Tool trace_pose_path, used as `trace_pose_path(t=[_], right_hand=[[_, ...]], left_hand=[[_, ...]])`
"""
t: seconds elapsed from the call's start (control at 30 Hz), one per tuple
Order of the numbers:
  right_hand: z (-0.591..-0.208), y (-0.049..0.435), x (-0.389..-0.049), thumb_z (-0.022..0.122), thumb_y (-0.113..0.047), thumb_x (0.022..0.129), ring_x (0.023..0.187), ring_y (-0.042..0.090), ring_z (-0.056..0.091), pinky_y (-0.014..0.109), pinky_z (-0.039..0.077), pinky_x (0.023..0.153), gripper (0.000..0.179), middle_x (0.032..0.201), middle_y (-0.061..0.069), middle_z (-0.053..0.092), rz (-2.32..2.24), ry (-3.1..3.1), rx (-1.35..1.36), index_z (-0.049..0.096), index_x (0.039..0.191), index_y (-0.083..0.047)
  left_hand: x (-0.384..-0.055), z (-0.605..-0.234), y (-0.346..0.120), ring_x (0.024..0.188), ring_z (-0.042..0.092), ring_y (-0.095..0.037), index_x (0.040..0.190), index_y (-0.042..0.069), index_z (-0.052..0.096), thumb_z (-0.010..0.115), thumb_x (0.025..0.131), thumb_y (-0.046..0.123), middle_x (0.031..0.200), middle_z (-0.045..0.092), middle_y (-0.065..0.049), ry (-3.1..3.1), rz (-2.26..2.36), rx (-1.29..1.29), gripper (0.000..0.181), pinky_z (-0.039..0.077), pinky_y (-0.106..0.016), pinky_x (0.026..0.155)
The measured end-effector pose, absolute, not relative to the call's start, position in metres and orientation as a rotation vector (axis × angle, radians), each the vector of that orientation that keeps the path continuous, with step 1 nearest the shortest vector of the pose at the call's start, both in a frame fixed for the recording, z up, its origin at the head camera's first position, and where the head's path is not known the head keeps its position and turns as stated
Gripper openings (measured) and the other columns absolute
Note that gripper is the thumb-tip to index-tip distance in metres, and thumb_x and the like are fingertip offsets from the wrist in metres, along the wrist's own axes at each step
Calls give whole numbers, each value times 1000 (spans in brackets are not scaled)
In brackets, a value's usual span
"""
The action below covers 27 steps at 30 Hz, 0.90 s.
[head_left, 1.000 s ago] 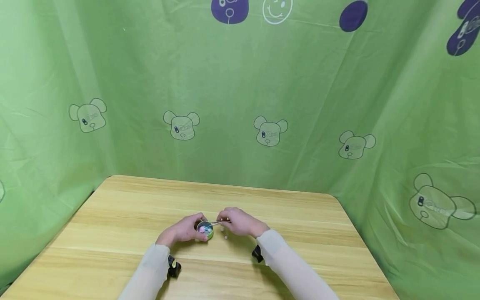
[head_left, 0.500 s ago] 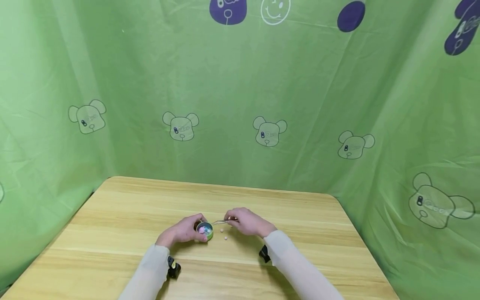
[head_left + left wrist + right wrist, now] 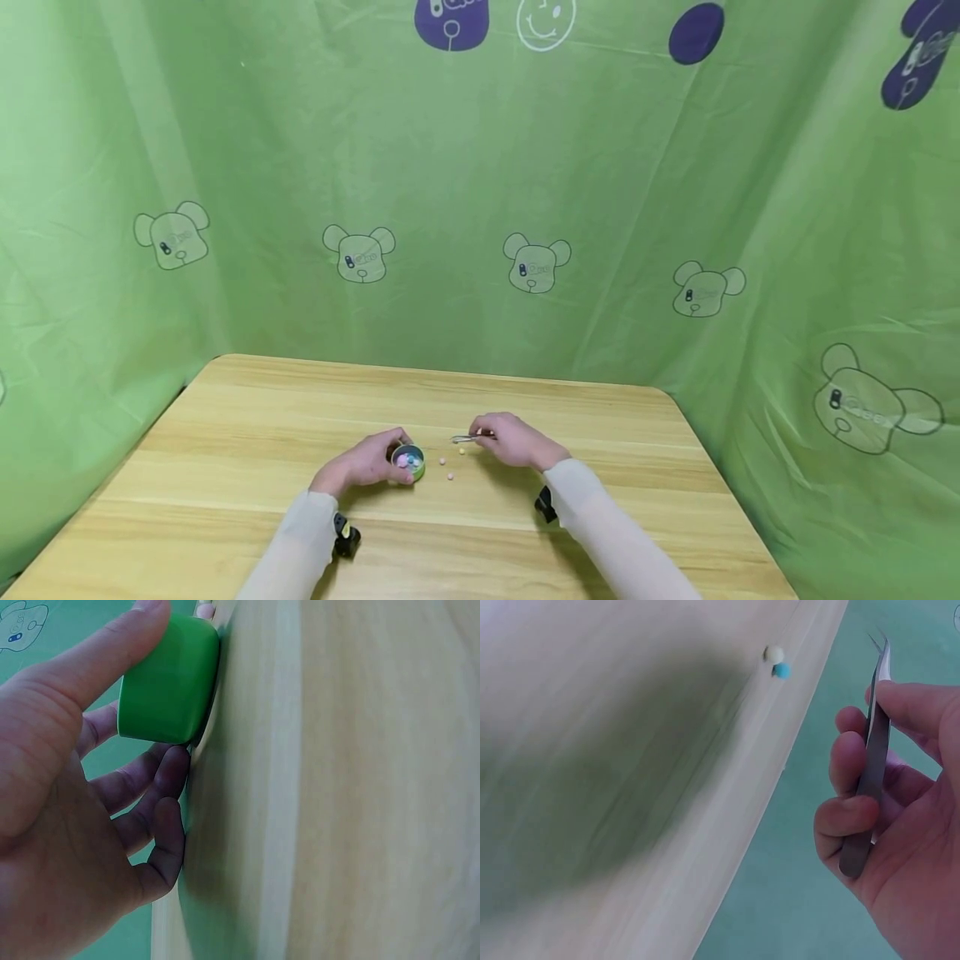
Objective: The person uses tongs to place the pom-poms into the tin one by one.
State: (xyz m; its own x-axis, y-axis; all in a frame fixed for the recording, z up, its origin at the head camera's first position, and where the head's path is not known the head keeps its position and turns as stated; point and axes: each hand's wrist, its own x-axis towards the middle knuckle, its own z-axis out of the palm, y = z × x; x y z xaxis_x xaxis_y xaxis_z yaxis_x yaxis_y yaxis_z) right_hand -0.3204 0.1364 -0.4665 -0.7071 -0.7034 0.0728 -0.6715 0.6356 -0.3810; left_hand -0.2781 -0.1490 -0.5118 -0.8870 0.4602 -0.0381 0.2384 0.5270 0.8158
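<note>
My left hand (image 3: pixel 370 461) holds a small round green container (image 3: pixel 418 475) at the table, thumb on the near side. In the left wrist view the smooth wall of the green container (image 3: pixel 169 682) shows under the thumb. Pink, blue and pale beads (image 3: pixel 408 460) lie inside it. My right hand (image 3: pixel 513 440) pinches metal tweezers (image 3: pixel 875 757) above the table, to the right of the container. Their thin bent tips stand slightly apart, with nothing between them. Below the tweezers in the head view lies a yellowish bead (image 3: pixel 462 451).
Two pink beads, one (image 3: pixel 442 461) behind the other (image 3: pixel 450 477), lie on the wooden table (image 3: pixel 300 550) right of the container. The right wrist view shows a pale bead (image 3: pixel 774 655) touching a blue bead (image 3: pixel 781 670). A green curtain (image 3: pixel 450 333) hangs behind the table.
The tweezers have moved right, from over the container's opening to beyond the loose beads, uncovering the yellowish one. My left hand keeps holding the container in place.
</note>
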Motion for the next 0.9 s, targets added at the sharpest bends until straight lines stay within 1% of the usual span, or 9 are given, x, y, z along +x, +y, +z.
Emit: trace_pose_path(t=[0.1,0.33,0.7,0.9], right_hand=[[-468,140,-321,55,-13,95,90,14,58,36,48,83,13,97,-2,64,-586,2767,-1162,64,103,-11],[-477,148,-326,57,-11,94,85,12,57,34,48,78,9,91,-4,63,-557,2782,-1174,65,98,-11],[-486,151,-330,57,-12,94,80,11,54,33,47,75,9,89,-1,63,-554,2768,-1122,65,99,-12],[-487,151,-331,58,-11,94,76,11,51,32,45,70,9,87,-1,61,-558,2759,-1110,65,99,-10]], left_hand=[[-278,-513,-149,92,56,-19,109,11,54,79,77,23,103,59,-7,2518,1292,584,42,46,-42,83],[-278,-513,-149,92,56,-19,109,11,54,79,77,24,103,60,-6,2528,1280,581,43,47,-42,84],[-279,-512,-149,91,56,-19,109,11,54,78,78,23,102,59,-6,2527,1275,586,42,47,-41,83],[-279,-512,-149,92,56,-20,109,11,54,78,78,22,103,59,-6,2520,1281,582,42,47,-42,83]])
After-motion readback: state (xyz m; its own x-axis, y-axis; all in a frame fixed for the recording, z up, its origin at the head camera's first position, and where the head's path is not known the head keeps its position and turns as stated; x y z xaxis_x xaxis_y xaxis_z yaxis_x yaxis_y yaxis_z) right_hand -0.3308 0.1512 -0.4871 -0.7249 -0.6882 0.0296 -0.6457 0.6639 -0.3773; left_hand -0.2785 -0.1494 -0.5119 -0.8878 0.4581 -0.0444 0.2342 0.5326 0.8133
